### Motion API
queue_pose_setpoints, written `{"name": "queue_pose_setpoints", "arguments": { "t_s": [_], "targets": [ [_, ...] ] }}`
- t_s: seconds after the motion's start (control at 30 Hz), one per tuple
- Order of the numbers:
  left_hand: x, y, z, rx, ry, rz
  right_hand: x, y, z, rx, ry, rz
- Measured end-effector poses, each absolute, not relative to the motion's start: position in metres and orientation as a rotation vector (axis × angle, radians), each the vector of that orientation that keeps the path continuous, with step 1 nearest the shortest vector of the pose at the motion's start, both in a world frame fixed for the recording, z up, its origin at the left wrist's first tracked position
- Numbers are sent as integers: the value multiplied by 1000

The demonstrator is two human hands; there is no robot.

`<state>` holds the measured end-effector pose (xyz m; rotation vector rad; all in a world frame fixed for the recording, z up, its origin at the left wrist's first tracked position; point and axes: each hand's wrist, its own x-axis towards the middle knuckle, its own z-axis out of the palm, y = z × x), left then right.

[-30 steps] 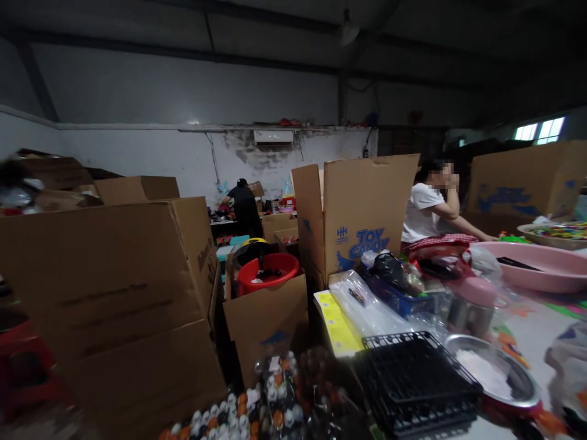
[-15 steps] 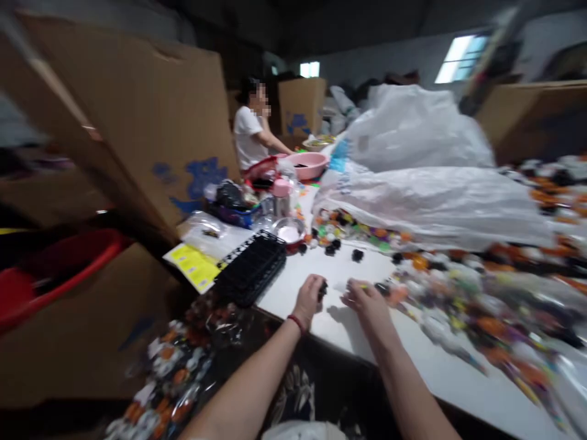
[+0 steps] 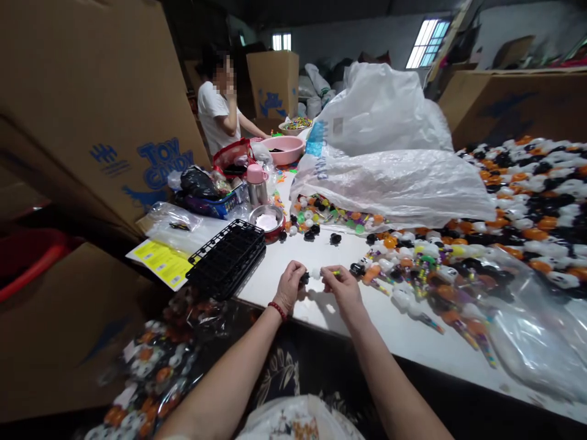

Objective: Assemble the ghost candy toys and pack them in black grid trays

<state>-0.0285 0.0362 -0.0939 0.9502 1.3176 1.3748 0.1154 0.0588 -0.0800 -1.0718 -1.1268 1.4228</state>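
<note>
Because the parts are so small, both hands sit close together over the white table (image 3: 270, 278), probably to keep the fingertips in plain view; the left hand (image 3: 288, 288) is closed round a black piece (image 3: 304, 278), while the right hand (image 3: 345, 294) pinches a white-ended piece (image 3: 316, 274), a yellow-green bit showing behind its fingers; whether the two pieces touch, I cannot tell; both are between the hands, near the table's front edge.

The heap (image 3: 545, 205) spreads at the right, seemingly so that parts are easy to reach; the trays (image 3: 224, 260) are stacked at the left, perhaps to save room.

They look like stiff black plastic, all open lattice; the heap is glossy and rounded, in white, black and orange; the sack (image 3: 394, 171) is whitish, crinkled and peaked, with bright beads at its mouth; a see-through bag (image 3: 527, 342) lies slack and shiny; the metal bowl (image 3: 267, 211) is round and smooth-rimmed.
</note>
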Motion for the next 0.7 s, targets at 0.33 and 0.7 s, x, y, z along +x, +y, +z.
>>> {"name": "queue_pose_setpoints", "arguments": {
  "t_s": [0.33,0.7],
  "targets": [
    [-29,35,-95,1133,1379,1349,119,56,-68,-1065,-1176,1651],
    [-27,35,-97,1288,1539,1354,101,50,-84,-1045,-1257,1655]
  ]
}}
